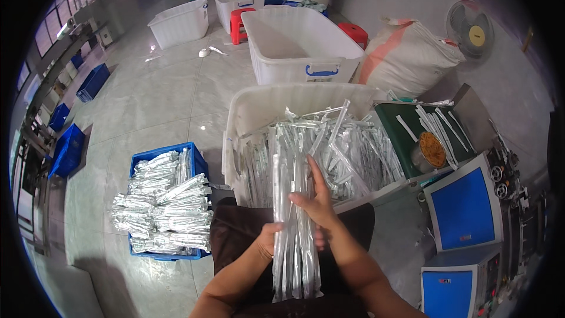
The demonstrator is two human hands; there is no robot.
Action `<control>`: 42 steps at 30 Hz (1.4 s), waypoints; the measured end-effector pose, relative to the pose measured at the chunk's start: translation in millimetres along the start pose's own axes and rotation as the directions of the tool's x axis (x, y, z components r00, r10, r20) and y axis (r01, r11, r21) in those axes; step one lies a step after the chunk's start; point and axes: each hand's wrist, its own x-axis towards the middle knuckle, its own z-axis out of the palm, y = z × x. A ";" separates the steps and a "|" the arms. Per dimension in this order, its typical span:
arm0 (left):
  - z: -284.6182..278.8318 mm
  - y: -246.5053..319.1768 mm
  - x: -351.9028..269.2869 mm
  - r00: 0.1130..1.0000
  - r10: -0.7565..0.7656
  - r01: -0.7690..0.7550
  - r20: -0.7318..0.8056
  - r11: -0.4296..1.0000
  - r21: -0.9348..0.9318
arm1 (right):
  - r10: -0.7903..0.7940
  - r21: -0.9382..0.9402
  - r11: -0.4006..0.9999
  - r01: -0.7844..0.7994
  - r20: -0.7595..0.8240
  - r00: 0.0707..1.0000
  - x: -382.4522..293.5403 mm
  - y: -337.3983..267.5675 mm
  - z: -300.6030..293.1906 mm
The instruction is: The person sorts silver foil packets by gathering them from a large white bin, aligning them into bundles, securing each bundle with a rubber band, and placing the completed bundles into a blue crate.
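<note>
A bundle of long, thin items in clear and silvery wrappers [295, 247] stands lengthwise between my hands, above my lap. My left hand [270, 236] grips its left side, the fingers hidden behind it. Against its right side rests my right hand [315, 203], thumb across the front and index finger stretched upward. Just beyond, a large white plastic tub [247, 97] holds a heap of similar wrapped items [353, 150]. To the left, a blue plastic crate [201, 163] is piled above its rim with silvery wrapped bundles [176, 207].
A green work surface [393, 128] at right carries loose wrapped pieces and a metal bowl of orange bits [431, 150]. Blue-panelled machine cabinets [463, 212] stand below it. Beyond are an empty white tub [300, 66], a woven sack [401, 62], a fan [470, 31] and a red stool [239, 26].
</note>
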 end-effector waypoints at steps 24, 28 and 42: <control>54.7 -4.3 -7.1 0.985 0.086 -0.027 -0.151 0.935 0.355 | -0.010 -0.342 0.913 0.223 0.528 0.849 15.3 -54.5 13.9; 75.5 -1.6 -45.0 0.848 0.435 -0.182 -0.304 0.777 0.603 | -0.154 0.257 0.964 0.067 0.332 0.931 -4.3 -41.3 40.0; 91.2 -4.1 -78.8 0.709 0.696 -0.484 -0.119 0.602 0.636 | 0.391 0.105 0.741 -0.663 0.736 0.553 -150.0 -3.8 39.7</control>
